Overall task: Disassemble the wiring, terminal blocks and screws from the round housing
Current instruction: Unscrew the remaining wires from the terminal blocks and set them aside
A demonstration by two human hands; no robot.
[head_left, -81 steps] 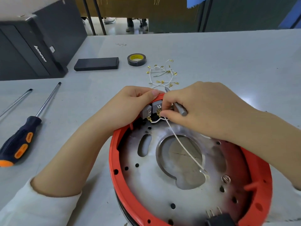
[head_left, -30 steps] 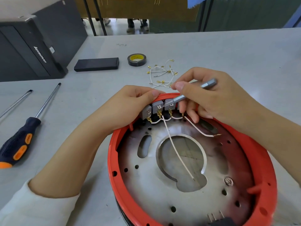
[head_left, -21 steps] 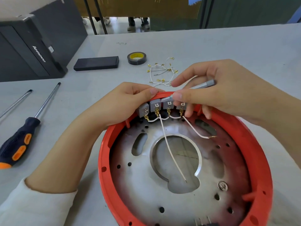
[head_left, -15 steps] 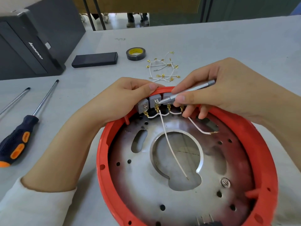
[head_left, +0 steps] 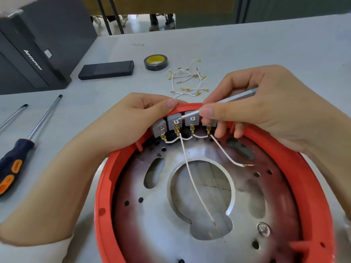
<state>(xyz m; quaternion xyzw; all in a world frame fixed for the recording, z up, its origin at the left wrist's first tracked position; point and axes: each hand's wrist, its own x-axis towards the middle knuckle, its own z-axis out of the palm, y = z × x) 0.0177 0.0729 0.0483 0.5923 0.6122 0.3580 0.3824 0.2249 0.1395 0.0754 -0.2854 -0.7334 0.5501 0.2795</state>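
A round red housing point(head_left: 103, 186) with a metal plate point(head_left: 152, 221) inside lies on the table in front of me. Several grey terminal blocks point(head_left: 191, 119) sit along its far rim, with white wires point(head_left: 191, 179) hanging from their brass lugs. My left hand point(head_left: 131, 120) grips the far rim, thumb on top of it, beside the leftmost block. My right hand point(head_left: 266, 109) pinches a thin silver screwdriver point(head_left: 235, 96); its tip rests on the second block from the left. One screw point(head_left: 263, 229) sits in the plate at the lower right.
A heap of loose white wires with brass lugs point(head_left: 188, 80) lies beyond the housing. Further back are a roll of black tape point(head_left: 155, 62), a flat black box point(head_left: 106, 70) and a black computer case point(head_left: 28, 54). Two long screwdrivers point(head_left: 17, 154) lie at the left.
My right hand raised the thin screwdriver from down among the wires and laid its tip on a block's top. A second wire end now lies free on the plate. The view moved closer.
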